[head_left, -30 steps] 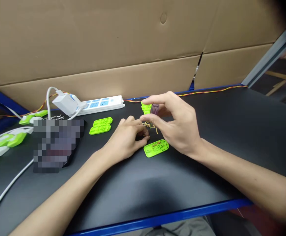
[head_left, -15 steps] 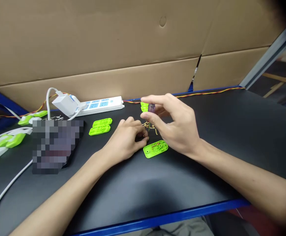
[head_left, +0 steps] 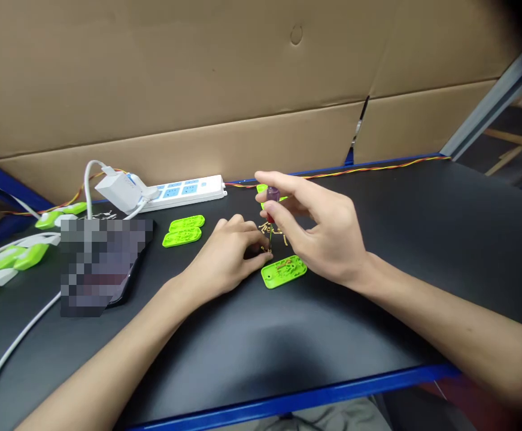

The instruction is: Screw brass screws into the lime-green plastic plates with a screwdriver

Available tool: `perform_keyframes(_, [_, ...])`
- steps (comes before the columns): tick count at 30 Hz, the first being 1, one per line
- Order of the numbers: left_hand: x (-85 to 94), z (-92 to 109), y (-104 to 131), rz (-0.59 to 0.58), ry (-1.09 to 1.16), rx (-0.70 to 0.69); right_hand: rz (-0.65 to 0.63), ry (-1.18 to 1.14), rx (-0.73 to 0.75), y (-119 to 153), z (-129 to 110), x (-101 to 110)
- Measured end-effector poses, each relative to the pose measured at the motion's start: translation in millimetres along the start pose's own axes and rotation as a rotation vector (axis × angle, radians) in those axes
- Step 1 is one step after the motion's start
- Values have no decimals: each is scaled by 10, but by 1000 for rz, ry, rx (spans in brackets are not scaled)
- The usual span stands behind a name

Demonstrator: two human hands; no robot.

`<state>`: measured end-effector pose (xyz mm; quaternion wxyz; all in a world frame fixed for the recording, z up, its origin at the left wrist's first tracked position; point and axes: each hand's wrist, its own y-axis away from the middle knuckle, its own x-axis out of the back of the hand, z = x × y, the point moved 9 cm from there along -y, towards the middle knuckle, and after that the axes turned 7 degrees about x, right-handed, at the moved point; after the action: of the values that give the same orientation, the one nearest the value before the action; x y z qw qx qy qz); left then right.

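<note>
My right hand (head_left: 321,230) is closed on the dark purple-red handle of a screwdriver (head_left: 272,195), held upright with its thin shaft pointing down. Beneath it, my left hand (head_left: 234,251) rests on the table, thumb and fingers pinching a small brass-coloured metal piece (head_left: 267,251) at the screwdriver's tip. More small brass parts (head_left: 283,237) lie just behind the fingertips. In front of both hands sits a bright green plastic shell (head_left: 283,272) with copper-coloured metal inside it. Another green piece (head_left: 261,188) is partly hidden behind my right hand.
Two green shells (head_left: 182,237) lie left of my left hand. Farther left are a blurred-out dark device (head_left: 108,263), a white power strip (head_left: 180,193) with a white plug-in adapter (head_left: 118,190), white cables and green-and-white plugs (head_left: 32,256). A cardboard wall (head_left: 225,78) stands behind the black table.
The screwdriver has tipped more upright, and its handle shows lower and slightly left between my right fingers. My left hand keeps its pinch in nearly the same place.
</note>
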<state>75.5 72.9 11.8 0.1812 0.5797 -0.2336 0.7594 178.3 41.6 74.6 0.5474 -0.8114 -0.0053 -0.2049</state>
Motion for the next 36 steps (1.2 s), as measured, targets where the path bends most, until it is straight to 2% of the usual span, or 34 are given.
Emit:
perform_keyframes(11, [4, 42, 7, 88, -21, -28, 38, -33, -80, -7, 45, 43])
perform_keyframes(17, [54, 18, 17, 93, -46, 10, 24, -18, -41, -44, -38, 97])
perform_keyframes(20, [117, 21, 39, 100, -86, 22, 112, -70, -73, -53, -8, 232])
perform_keyframes(23, [171, 120, 80, 130, -118, -34, 293, -57, -123, -17, 105, 445])
perform_keyframes(25, [176, 244, 120, 145, -121, -111, 314, -2, -151, 3, 185, 497])
perform_keyframes(30, [135, 510, 222, 170, -146, -250, 255, 56, -159, 24, 264, 466])
perform_keyframes(36, [79, 633, 248, 203, -244, -307, 227, 66, -147, 27, 231, 417])
